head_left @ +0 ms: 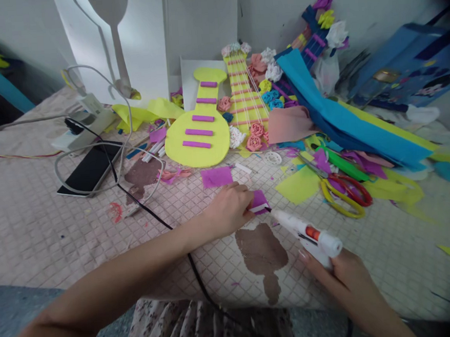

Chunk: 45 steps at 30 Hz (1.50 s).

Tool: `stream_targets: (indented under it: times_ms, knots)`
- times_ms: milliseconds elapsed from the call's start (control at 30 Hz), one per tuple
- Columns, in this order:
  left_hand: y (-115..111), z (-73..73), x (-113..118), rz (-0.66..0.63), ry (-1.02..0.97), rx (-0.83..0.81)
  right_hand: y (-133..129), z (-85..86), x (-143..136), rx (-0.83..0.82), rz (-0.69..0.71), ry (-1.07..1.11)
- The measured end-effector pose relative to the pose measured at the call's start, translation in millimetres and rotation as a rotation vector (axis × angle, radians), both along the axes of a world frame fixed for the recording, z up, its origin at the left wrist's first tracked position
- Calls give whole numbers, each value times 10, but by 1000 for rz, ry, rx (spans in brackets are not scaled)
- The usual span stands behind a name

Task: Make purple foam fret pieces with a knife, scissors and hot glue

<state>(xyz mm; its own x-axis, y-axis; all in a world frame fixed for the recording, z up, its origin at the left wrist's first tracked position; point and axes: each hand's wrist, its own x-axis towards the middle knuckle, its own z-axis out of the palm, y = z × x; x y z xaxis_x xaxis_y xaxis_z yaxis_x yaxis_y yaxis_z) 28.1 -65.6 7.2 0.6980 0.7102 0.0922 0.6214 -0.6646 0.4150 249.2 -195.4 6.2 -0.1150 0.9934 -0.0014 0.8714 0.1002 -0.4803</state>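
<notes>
Right hand (350, 275) grips a glue gun (296, 224), nozzle at a white strip (259, 207) on purple paper (258, 198), 12 o'clock from the wearer on the tabletop (78, 225). Left hand (228, 209) curled at the paper's 9 o'clock; pinch undetermined. Scissors (349, 213): 3 o'clock. Yellow guitar cutout (206, 124): farther, 11 o'clock.

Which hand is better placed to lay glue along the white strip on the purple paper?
Probably the right hand: it grips the glue gun, nozzle at the right end of the white strip. The left hand is at the left side of the purple paper, seemingly steadying it.
</notes>
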Motion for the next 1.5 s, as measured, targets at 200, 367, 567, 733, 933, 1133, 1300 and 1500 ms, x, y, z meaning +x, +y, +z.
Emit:
stream_targets:
  times_ms: [200, 367, 567, 733, 933, 1133, 1300, 1500]
  knots:
    - [7, -19, -3, -3, -9, 6, 1, 25, -43, -19, -12, 32]
    - [14, -30, -5, -8, -36, -5, 48, 57, -170, -85, 70, 118]
    - [9, -24, 2, 1, -6, -9, 18, 3, -25, 0, -42, 10]
    - [7, -22, 2, 4, -1, -8, -10, -4, -26, -11, -23, 14]
    - [26, -60, -8, 4, -25, -18, 22, 39, -150, -18, 29, 80]
    - [49, -15, -53, 13, -62, -133, -32, 2, -21, 30, -25, 80]
    - [74, 16, -63, 8, -140, -204, -77, -34, 10, -27, -21, 117]
    - [161, -61, -30, -61, -274, -247, -55, -21, -42, -72, 7, 150]
